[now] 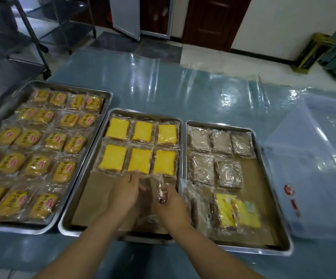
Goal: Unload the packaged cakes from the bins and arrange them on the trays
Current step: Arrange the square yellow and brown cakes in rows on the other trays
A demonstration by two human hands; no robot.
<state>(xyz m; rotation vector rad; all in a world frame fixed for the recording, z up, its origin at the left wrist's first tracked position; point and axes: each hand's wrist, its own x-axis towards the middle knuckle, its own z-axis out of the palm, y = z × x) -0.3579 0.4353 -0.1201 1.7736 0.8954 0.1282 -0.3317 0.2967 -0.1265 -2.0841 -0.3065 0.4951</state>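
On the plastic-sheeted desk [183,93], tiled floor [203,55] beyond: three steel trays [284,239].
Middle tray [67,223]: six yellow cakes [139,160]; left hand [125,191] and right hand [172,206] grip one wrapped cake [157,186].

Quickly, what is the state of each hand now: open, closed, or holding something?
Left hand: at the wrapped cake, but blur hides its grip; cannot tell.
Right hand: closed on the same wrapped cake's crinkled end.
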